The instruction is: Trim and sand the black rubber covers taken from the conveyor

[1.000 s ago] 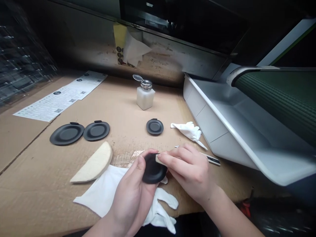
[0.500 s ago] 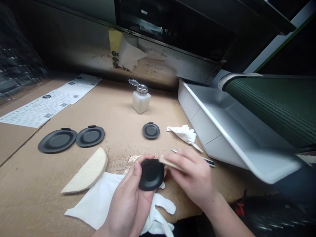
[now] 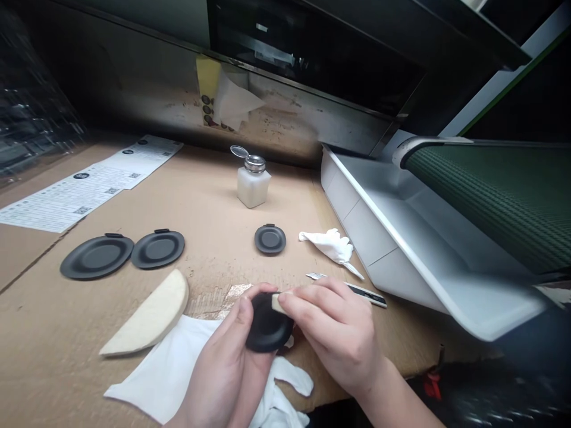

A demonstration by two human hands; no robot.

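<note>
A small black dish-shaped part sits in the left hand, which cradles it from below and pinches its near side between thumb and curled fingers. The right hand has its thumb and fingertips pressed together on a cream pad, set against the part's upper edge. If the left thumb slackens while the pad pushes sideways, the part could twist out and drop. So little of the pad shows past the fingertips that a slip could bring skin onto the black surface.

Beneath the left hand lies a white glove; to its left, a cream half-disc rests against the glove. Just beyond the right hand is a utility knife, seemingly with its blade out; a careless outward sweep might nick the knuckles. Ahead of the hands are a smaller black dish and, farther off, a bottle whose raised lid could let liquid spill if knocked.
</note>
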